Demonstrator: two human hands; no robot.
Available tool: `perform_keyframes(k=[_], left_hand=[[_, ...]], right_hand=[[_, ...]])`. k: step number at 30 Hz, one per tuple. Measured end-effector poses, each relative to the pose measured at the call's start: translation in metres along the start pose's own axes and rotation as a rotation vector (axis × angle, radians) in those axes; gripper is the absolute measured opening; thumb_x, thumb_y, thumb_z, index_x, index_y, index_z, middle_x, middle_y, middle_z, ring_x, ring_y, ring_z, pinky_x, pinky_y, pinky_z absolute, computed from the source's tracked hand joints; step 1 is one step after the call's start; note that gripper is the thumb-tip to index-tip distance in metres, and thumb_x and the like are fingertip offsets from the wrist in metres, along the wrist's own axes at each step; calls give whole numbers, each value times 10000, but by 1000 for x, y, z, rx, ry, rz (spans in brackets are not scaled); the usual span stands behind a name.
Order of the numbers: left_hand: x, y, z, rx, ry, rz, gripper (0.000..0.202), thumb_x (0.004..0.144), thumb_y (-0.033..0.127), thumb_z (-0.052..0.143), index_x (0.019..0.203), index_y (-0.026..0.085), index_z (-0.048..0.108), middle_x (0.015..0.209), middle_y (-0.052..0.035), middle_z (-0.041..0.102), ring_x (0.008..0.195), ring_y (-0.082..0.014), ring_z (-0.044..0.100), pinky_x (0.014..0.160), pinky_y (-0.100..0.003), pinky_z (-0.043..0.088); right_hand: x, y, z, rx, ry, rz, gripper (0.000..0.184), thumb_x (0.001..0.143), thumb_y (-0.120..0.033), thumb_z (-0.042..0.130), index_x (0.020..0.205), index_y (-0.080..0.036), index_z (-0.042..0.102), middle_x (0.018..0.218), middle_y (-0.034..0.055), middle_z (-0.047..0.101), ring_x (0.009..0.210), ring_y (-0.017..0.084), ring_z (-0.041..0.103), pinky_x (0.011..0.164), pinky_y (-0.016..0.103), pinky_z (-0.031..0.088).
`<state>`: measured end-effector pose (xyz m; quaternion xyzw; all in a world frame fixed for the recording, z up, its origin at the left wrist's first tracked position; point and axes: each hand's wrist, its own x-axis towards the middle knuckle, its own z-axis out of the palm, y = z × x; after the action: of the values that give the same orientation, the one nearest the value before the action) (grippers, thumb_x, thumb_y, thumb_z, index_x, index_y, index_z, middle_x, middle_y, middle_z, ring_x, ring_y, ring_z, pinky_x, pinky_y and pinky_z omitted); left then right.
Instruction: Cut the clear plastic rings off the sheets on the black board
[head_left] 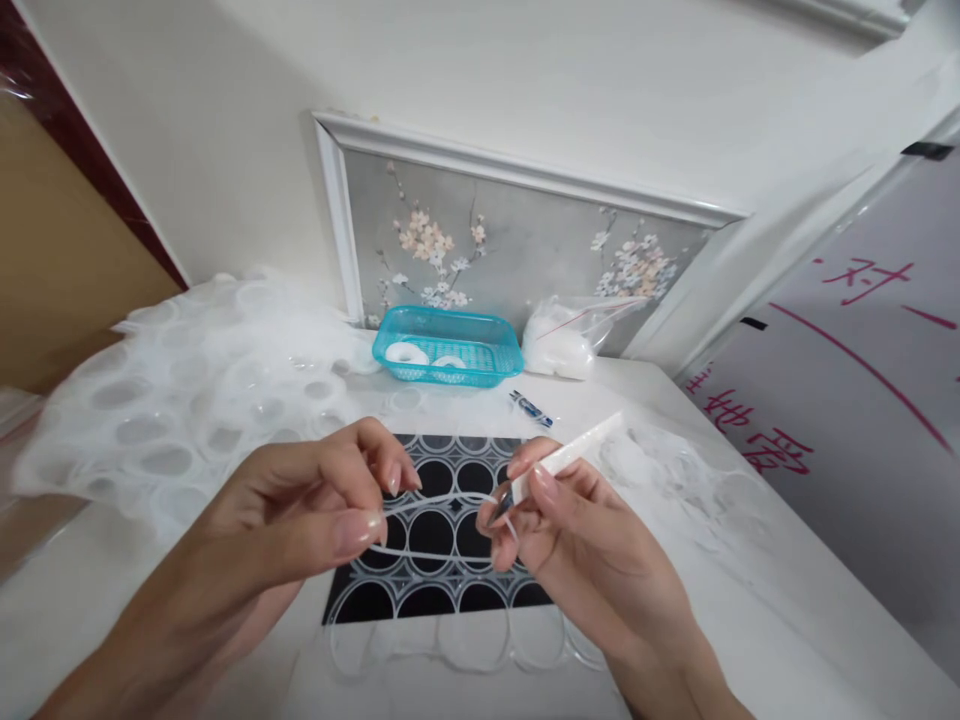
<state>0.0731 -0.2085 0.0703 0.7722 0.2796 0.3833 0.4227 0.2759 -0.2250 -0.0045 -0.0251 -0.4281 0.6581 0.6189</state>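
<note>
bare hands are nearest: the left hand [300, 515] pinches one end of a thin white loop [431, 553] with its thumb, index fingertip slightly apart, while the right hand [585, 520] closes firmly on a white-handled blade [574, 447], the loop's other end at its fingers. drawn out between both grips, the loop seems held so to stay taut near the blade's tip; the blade is gripped close to its metal, likely for control. below the grips a black mat [365, 603] lies on the table [742, 610], perhaps giving contrast under the clear sheet of rings [472, 640]. beyond the grips, a turquoise basket [450, 320] keeps white rings [406, 353] together, presumably clear of the mat.
</note>
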Motion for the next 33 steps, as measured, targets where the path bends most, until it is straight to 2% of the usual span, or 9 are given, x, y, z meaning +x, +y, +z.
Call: perform_keyframes(k=[8,14,21,33], left_hand=[[0,-2,-1,50,4,57,140,740,274,674,602,253,657,785,-7,561,911,-201,482,791,-283,417],[-2,-1,-2,68,-8,75,125,729,272,677,605,273,665,792,13,590,884,-185,482,795,-252,424],[-3,1,4,51,60,49,121,700,253,669,580,271,666,762,4,575,879,-193,477,806,-259,420],[-4,0,-1,38,-9,27,135,744,269,671,614,295,689,784,23,565,901,-170,471,795,-234,408]], right_hand=[[-2,1,-1,-15,3,-40,60,847,-277,685,845,-227,717,743,6,727,633,130,688,617,235,543],[-3,2,-1,12,-10,-30,65,861,-267,672,852,-216,712,733,8,733,634,118,697,615,213,541],[-2,1,0,29,0,51,124,825,-333,714,843,-212,697,761,42,764,566,132,702,581,234,565],[-2,5,-3,153,-39,133,93,849,-297,694,874,-210,715,710,22,763,601,116,702,585,197,555]])
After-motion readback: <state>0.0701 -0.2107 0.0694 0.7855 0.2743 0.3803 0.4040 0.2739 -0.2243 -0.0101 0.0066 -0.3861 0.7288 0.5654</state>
